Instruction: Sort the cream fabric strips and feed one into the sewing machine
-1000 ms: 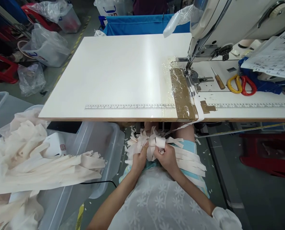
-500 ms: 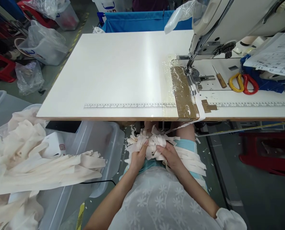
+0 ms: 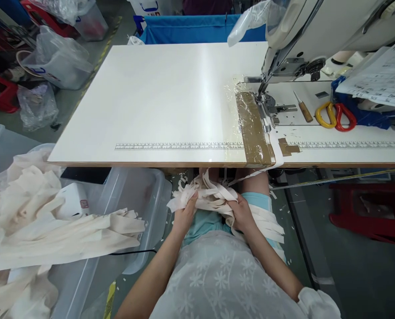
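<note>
A bundle of cream fabric strips (image 3: 214,197) is stretched across my lap between both hands. My left hand (image 3: 186,213) is closed on the bundle's left end, thumb on top. On the other end, my right hand (image 3: 241,213) is closed around the strips, its fingertips partly hidden by the cloth. More strips (image 3: 267,223) lie over my right thigh. From the lap, a narrow strip (image 3: 277,153) runs up over the table edge to the sewing machine's presser foot area (image 3: 266,110).
The white sewing table (image 3: 171,97) spans the front. Yellow-and-red-handled scissors (image 3: 336,116) and a wooden-handled awl (image 3: 304,110) lie right of the needle. Cream fabric (image 3: 67,239) is heaped over a clear plastic bin (image 3: 154,195) at left. A red stool (image 3: 366,212) stands at right.
My hands have moved apart, drawing the bunched strips into a longer, flatter bundle. My left hand shifted left and my right hand slightly right.
</note>
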Demonstrator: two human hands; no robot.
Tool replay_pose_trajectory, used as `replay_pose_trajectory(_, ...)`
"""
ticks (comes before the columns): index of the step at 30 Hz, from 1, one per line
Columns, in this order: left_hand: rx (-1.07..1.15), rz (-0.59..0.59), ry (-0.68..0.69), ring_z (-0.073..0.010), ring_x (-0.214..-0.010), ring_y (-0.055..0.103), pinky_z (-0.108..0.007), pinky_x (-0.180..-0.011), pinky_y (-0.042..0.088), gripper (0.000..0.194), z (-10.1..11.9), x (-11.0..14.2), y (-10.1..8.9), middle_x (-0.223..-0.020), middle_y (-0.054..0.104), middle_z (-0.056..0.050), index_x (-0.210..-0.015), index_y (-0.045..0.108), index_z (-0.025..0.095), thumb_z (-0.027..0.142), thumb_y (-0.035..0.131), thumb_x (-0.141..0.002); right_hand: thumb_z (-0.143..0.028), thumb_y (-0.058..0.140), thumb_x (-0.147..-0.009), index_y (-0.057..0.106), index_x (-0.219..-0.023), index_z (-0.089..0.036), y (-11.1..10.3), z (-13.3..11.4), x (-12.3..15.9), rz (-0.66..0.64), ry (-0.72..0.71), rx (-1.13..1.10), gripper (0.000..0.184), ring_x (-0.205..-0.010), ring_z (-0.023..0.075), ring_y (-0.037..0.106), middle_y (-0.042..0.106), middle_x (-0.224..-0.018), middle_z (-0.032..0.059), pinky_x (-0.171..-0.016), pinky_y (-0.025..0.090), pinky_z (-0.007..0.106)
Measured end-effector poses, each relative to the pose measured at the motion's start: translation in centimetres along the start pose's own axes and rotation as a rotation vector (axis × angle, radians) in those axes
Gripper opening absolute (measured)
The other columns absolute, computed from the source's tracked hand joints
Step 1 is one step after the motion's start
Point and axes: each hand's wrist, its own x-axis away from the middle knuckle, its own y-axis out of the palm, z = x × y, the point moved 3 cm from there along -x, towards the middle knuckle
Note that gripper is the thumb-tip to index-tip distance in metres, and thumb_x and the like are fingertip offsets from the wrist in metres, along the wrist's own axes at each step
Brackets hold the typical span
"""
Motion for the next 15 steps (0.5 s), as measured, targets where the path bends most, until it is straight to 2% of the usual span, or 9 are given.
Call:
replay_pose_trajectory(2, 0.091, -0.09, -0.02, -0.029, -0.1, 0.068, -0.035, -0.084, 0.055, 0.038, 1.2, -0.3, 0.9, -0.09, 0.075, -0.009, -0.086, 0.074, 0.02, 0.056, 0.074, -0.074, -0.031, 0.069, -0.059, 0.07, -0.076, -0.019, 0.8, 0.3, 0.5, -0.074, 0.133, -0.199, 0.021, -0.059, 0.0165, 0.056, 0.069, -0.067, 0.0007, -0.057, 0.043, 0.026)
replay_pose_trajectory(4, 0.176, -0.244, -0.052, -0.025, -0.082, 0.069, -0.033, -0.075, 0.055, 0.046, 2.4, -0.4, 2.0, -0.072, 0.071, -0.008, -0.066, 0.071, 0.018, 0.062, 0.068, -0.076, -0.029, 0.071, -0.058, 0.069, -0.072, -0.019, 1.9, 0.2, 1.2, -0.156, 0.235, -0.408, 0.018, -0.058, 0.0168, 0.057, 0.069, -0.066, 0.0018, -0.056, 0.045, 0.026)
replay_pose_trajectory(6, 0.261, -0.392, -0.095, -0.0178, -0.061, 0.064, -0.03, -0.069, 0.054, 0.056, 3.4, -0.3, 2.9, -0.053, 0.062, -0.005, -0.048, 0.061, 0.017, 0.064, 0.066, -0.078, -0.031, 0.073, -0.06, 0.067, -0.065, -0.019, 2.7, -0.2, 1.8, -0.239, 0.256, -0.53, 0.015, -0.057, 0.0171, 0.057, 0.067, -0.063, 0.0025, -0.057, 0.046, 0.027)
replay_pose_trajectory(8, 0.317, -0.469, -0.147, -0.0129, -0.048, 0.055, -0.026, -0.063, 0.052, 0.059, 3.9, -0.1, 3.2, -0.04, 0.05, -0.001, -0.04, 0.055, 0.018, 0.062, 0.068, -0.077, -0.036, 0.075, -0.063, 0.067, -0.064, -0.018, 3.2, -0.7, 2.2, -0.316, 0.255, -0.569, 0.02, -0.057, 0.017, 0.056, 0.066, -0.063, 0.003, -0.057, 0.047, 0.027)
replay_pose_trajectory(11, 0.327, -0.546, -0.241, -0.013, -0.047, 0.054, -0.023, -0.054, 0.048, 0.057, 3.9, 0.3, 2.9, -0.034, 0.044, 0.0, -0.043, 0.054, 0.018, 0.059, 0.068, -0.079, -0.038, 0.079, -0.067, 0.067, -0.067, -0.016, 3.2, -0.8, 2.6, -0.378, 0.27, -0.529, 0.025, -0.052, 0.0131, 0.052, 0.061, -0.059, 0.0005, -0.053, 0.045, 0.024)
replay_pose_trajectory(15, 0.324, -0.72, -0.327, -0.0123, -0.044, 0.053, -0.025, -0.052, 0.047, 0.049, 3.2, 0.9, 2.1, -0.047, 0.059, -0.003, -0.065, 0.067, 0.012, 0.06, 0.07, -0.075, -0.037, 0.082, -0.068, 0.063, -0.064, -0.016, 2.8, -0.7, 2.5, -0.38, 0.277, -0.528, 0.028, -0.05, 0.0117, 0.051, 0.058, -0.055, -0.0017, -0.051, 0.044, 0.023)
